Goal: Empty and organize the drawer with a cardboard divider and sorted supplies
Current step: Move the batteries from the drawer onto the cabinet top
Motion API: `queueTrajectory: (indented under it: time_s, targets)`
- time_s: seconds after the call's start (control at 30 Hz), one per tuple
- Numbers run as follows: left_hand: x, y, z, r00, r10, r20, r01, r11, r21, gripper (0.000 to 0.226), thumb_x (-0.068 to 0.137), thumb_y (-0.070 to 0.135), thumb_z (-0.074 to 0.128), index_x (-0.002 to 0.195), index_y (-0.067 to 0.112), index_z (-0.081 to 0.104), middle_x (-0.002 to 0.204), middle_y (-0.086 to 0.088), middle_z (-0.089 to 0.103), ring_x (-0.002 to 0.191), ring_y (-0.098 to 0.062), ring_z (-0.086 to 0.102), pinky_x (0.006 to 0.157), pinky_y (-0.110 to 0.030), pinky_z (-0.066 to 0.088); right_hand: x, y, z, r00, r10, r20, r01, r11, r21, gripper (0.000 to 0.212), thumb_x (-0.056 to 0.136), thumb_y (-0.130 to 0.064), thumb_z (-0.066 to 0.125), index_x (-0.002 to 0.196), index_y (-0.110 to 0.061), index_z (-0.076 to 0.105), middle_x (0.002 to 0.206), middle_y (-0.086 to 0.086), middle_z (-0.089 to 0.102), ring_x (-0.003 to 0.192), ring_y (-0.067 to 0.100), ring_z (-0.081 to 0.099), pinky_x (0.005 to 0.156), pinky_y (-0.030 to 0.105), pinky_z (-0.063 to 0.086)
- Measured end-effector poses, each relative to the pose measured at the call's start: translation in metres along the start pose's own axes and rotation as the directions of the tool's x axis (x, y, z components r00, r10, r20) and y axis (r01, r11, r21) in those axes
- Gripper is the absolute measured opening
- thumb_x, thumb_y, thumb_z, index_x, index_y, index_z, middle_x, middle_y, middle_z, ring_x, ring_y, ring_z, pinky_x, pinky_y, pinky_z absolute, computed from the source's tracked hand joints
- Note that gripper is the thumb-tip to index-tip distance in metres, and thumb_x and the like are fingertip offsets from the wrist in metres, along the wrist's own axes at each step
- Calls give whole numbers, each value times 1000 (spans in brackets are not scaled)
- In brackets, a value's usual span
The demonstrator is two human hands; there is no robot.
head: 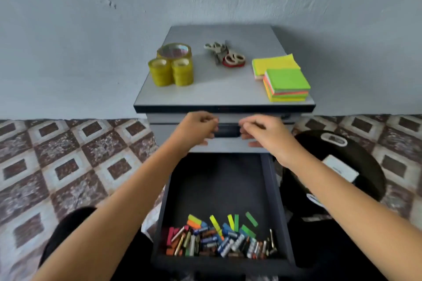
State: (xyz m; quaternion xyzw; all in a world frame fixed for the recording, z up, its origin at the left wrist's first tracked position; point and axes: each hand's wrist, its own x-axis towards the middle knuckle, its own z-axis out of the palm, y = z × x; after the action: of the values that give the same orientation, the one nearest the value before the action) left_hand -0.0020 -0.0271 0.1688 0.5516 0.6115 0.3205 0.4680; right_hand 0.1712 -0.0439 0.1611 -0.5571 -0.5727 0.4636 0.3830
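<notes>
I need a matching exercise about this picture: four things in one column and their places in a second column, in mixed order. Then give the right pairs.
Things
1. tape rolls
2. scissors
3. sticky notes
4. batteries

Places
A. in the open drawer, at its near end
B. right side of the cabinet top
C. left side of the cabinet top
D. middle of the cabinet top, towards the back

Pairs: 1-C, 2-D, 3-B, 4-A

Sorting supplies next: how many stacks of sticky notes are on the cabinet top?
2: a yellow-topped stack at the right rear, a green-topped stack just in front of it. None seem hidden.
</notes>
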Motion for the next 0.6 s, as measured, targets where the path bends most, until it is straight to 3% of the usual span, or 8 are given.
queueTrajectory:
  time_s: [0.1,0.27,0.33,0.43,0.6]
  targets:
    - [-22,-57,24,993,-82,84,74,993,90,12,96,16,47,100,16,58,83,1,60,65,-8,53,56,-21,44,-31,52,14,987,127,99,-119,989,-88,20,96,-13,49,89,-27,62,88,-1,65,81,9,64,72,27,54]
    - [-39,-138,57,958,-202,206,137,947,292,22,95,17,48,111,9,61,84,-4,61,72,-18,57,61,-28,46,-61,124,37,925,301,230,-227,926,-301,19,93,-17,54,109,-17,64,87,-6,64,76,5,60,63,18,47]
    - [-44,-159,64,945,-236,228,139,917,375,26,94,19,49,114,9,62,98,-10,66,88,-24,62,72,-30,46,-66,146,45,903,334,271,-190,875,-446,23,92,-18,57,114,-15,64,91,-9,63,83,7,59,66,16,43]
    - [-52,-179,71,930,-271,249,130,875,466,28,94,21,49,116,10,62,113,-8,65,104,-23,59,80,-25,42,-65,172,56,836,416,357,-112,767,-632,28,90,-17,59,117,-14,63,115,3,62,103,17,58,76,22,41]
    - [-55,-201,76,920,-313,236,172,864,472,26,94,21,50,115,12,62,111,-7,66,87,-11,56,68,-17,41,-57,205,71,751,471,462,112,599,-793,34,87,-5,53,113,-20,68,119,9,63,106,26,60,87,30,49]
